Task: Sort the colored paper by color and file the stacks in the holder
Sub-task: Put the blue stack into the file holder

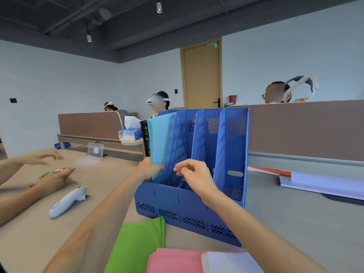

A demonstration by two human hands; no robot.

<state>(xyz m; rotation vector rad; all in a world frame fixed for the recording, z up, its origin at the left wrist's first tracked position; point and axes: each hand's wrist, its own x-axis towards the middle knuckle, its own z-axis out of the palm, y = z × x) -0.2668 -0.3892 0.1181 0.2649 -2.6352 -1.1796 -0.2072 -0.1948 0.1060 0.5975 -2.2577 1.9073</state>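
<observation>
So, what lies furthest left on the beige tabletop [29,243]?

A white plastic handheld controller [67,201], on its side, well apart from the paper.

Next?

A green paper stack [141,243], flat at the near edge. Beyond it the left hand [147,167] is clamped on a light-blue paper stack [161,142] — upright in the leftmost slot of the blue perforated plastic file holder [187,205].

And the right hand [195,174]?

Apart from the left, in front of the holder's second divider, fingers loosely curled — gripping nothing that I can see.

Anything further right?

Under that forearm a pink paper stack [175,261] lies flat, just beside the green one, with a white paper stack [230,263] overlapping its right part.
</observation>
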